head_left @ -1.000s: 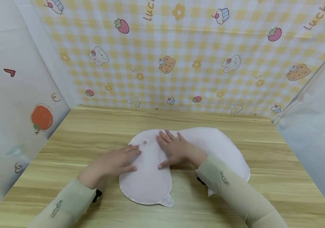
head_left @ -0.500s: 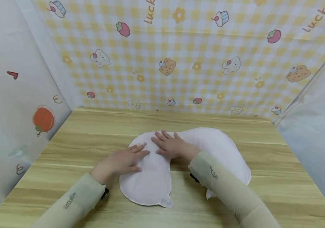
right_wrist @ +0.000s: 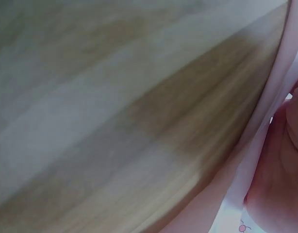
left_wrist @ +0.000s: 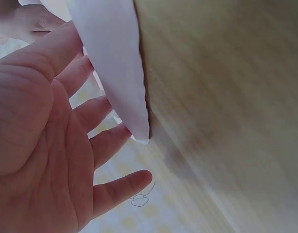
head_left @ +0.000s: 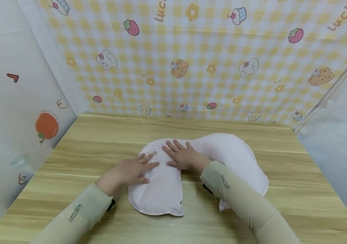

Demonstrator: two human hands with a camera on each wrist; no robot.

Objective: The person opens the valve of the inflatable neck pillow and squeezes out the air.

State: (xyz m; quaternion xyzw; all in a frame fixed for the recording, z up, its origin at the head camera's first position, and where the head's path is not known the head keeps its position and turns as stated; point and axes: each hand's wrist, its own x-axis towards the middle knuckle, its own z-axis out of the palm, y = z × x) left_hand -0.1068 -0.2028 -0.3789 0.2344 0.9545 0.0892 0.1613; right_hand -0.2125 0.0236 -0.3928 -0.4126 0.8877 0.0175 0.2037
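Pink pillowcase (head_left: 197,166) lies flat mid-bench (head_left: 100,135). My left hand (head_left: 127,173) and right hand (head_left: 182,157) press it, grips released, fingers straight toward 12 o'clock. Judged soft, light, limp; best pinched at the 6 o'clock edge.

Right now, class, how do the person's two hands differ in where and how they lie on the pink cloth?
The left hand lies at the cloth's left edge, partly over the table; the right hand lies farther in, near its middle. The left hand's fingers point right; the right hand's point up and left. Both lie flat with straight fingers, pressing the cloth.
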